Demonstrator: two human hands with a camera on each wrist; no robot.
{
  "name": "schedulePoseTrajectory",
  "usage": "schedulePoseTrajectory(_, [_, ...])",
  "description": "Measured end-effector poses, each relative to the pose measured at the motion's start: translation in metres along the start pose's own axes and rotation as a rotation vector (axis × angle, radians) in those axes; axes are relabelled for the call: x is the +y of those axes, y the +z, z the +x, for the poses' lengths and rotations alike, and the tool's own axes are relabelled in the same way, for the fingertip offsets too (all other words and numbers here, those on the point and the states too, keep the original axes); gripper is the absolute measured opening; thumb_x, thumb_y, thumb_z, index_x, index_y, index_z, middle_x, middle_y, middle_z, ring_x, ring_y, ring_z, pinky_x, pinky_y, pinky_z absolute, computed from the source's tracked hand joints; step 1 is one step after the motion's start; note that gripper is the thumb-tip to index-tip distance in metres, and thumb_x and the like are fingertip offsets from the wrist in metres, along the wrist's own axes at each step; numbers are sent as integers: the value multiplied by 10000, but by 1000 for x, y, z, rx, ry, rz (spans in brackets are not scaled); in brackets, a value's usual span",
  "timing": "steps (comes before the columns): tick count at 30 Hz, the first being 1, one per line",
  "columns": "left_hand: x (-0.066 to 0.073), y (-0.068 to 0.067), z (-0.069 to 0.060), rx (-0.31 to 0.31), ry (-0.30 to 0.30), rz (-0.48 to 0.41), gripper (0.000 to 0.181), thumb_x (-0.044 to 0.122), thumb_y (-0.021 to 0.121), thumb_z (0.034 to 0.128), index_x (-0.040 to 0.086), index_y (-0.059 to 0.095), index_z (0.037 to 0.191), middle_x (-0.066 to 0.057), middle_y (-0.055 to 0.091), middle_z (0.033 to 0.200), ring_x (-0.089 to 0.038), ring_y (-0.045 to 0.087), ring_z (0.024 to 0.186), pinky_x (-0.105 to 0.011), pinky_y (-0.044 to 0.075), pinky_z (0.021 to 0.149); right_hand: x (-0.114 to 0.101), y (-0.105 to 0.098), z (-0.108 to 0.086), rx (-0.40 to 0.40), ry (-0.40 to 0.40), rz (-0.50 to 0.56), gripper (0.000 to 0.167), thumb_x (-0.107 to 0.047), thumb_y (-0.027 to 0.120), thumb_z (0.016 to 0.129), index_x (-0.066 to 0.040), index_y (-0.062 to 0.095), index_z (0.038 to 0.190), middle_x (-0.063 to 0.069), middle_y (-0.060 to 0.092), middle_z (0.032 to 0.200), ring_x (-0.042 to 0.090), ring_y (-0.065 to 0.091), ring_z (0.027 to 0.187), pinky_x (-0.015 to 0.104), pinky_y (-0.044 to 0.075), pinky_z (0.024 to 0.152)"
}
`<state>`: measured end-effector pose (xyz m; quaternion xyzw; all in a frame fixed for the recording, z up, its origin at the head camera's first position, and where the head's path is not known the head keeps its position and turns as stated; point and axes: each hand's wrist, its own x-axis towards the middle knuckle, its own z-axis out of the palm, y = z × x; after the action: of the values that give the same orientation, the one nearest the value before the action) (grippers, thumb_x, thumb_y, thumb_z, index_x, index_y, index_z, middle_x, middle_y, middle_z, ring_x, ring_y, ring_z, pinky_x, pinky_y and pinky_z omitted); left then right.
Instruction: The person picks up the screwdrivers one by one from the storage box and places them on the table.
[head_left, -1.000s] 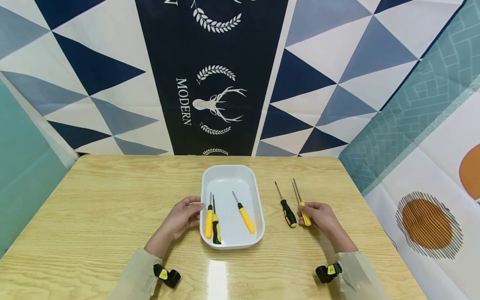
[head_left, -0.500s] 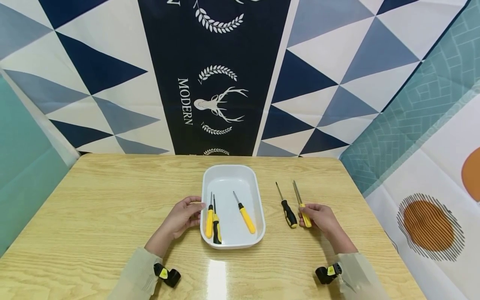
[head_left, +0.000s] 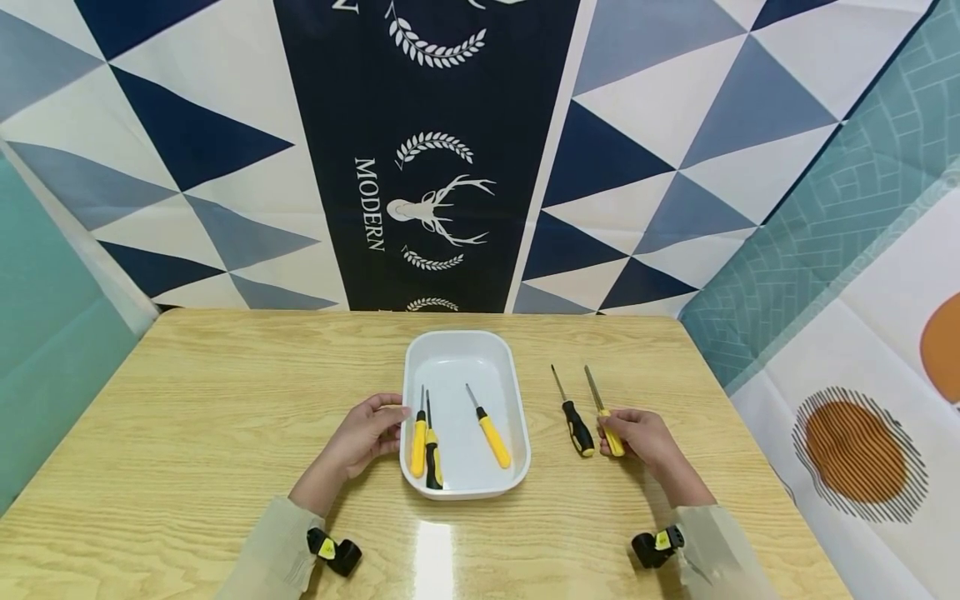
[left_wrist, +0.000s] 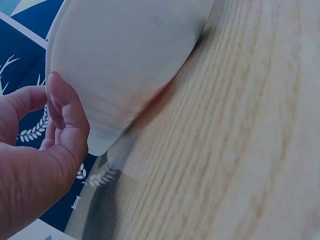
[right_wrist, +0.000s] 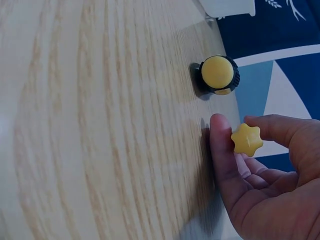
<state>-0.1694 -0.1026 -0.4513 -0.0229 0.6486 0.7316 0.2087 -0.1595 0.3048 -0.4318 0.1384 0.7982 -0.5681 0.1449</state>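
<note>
- The left hand (head_left: 367, 435) has its grip clamped on the rim of the white tray (head_left: 453, 433); in the left wrist view, thumb and finger pinch the edge from either side.
- The tray stands on the wooden worktop (head_left: 225, 433), in front of the person and between the two hands.
- Inside it lie three screwdrivers, shafts pointing away from the person: a left yellow screwdriver (head_left: 417, 452) along the wall beside the left hand, a black-and-yellow screwdriver (head_left: 433, 464) just beside that one, and a right yellow screwdriver (head_left: 492, 438) slanting on the other side of the tray floor.
- The right hand (head_left: 637, 433) has its grip closed on the handle of the fluted yellow screwdriver (head_left: 615, 442), pinched between thumb and finger, outside the tray. The handle end shows star-shaped in the right wrist view. Whether the shaft touches the worktop, I cannot tell.
- A black screwdriver (head_left: 578, 430) with a round yellow end lies on the worktop between the tray and the right hand, near the held one and apart from the tray.
- Behind the worktop hangs a cloth (head_left: 630, 208) printed with blue, grey and white triangles.
</note>
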Motion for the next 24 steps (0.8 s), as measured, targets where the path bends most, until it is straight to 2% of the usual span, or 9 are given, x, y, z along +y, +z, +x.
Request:
schedulePoseTrajectory(9, [0,-1,-1,-11,-2,-8,493,207,585,917,-27,396,1308,-19,588,863,-87,532,697,-221,527,647,-5,-1,0,-13,25,-73,453,-152,500,962,168,402,1268,138,609,941,120,626,675,284,567,653])
schedulePoseTrajectory(18, [1,0,-2,-16,-25,-38,496,199,577,923,-27,380,1318,-4,568,838,-79,521,697,-204,517,636,-7,2,-1,33,28,-110,391,-141,514,953,158,458,1200,144,580,908,134,611,639,291,556,622])
schedulePoseTrajectory(24, [-1,0,-1,-22,-33,-49,494,201,576,924,-23,377,1316,3,556,815,-74,523,694,-195,516,633,-7,3,0,101,25,-295,385,-221,558,926,105,554,1132,164,591,960,156,549,728,267,480,603])
